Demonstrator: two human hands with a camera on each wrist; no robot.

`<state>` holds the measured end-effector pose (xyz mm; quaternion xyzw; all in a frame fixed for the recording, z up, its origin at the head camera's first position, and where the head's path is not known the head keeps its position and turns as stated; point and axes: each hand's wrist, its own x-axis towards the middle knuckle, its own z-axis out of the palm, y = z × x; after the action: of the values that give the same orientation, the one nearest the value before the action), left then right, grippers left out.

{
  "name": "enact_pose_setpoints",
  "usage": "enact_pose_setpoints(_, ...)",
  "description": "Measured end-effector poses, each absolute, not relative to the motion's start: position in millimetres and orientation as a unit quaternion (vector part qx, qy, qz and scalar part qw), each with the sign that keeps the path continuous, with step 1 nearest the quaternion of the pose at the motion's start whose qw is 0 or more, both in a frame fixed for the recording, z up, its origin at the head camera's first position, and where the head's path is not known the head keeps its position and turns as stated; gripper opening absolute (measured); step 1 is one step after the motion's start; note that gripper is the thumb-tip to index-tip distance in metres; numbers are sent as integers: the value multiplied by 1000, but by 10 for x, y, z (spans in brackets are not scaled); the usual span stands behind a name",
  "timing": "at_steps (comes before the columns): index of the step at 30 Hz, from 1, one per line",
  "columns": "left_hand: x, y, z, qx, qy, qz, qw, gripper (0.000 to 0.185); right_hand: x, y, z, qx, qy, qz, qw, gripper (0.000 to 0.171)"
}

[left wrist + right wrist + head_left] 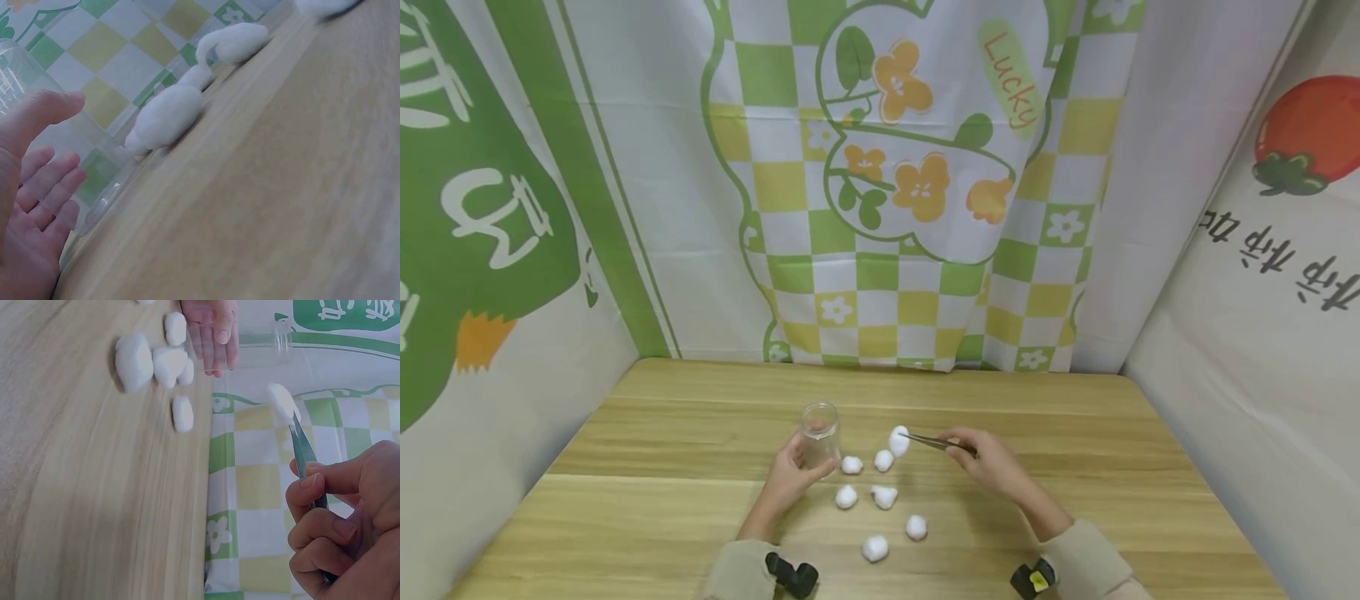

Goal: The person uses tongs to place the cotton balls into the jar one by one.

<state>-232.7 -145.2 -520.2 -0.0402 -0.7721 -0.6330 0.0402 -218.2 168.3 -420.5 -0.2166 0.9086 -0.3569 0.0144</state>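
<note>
"Right hand (992,467): what do we log?"

"Pinching tweezers (928,440); their tips hold one cotton ball (898,443), raised off the bench (1037,408), to the right of the jar (820,433)."

"And our left hand (792,482)?"

"Thumb and fingers round the jar, which we see upright. Six loose balls (846,497) lie on the bench near it."

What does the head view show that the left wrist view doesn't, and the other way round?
Only the head view: the right hand holding tweezers, and the printed word "Lucky". Only the left wrist view: the palm of the left hand. Both: that hand, the glass jar it grips, white cotton balls, the wooden table and the checkered cloth.
</note>
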Motion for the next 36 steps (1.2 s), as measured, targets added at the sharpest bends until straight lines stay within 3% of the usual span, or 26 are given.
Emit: enact_pose_setpoints(36,-2304,-1435,-5180,-37,-775,-629,46,56,-2260,1284,-4067,-220,912,-345,-23,21)
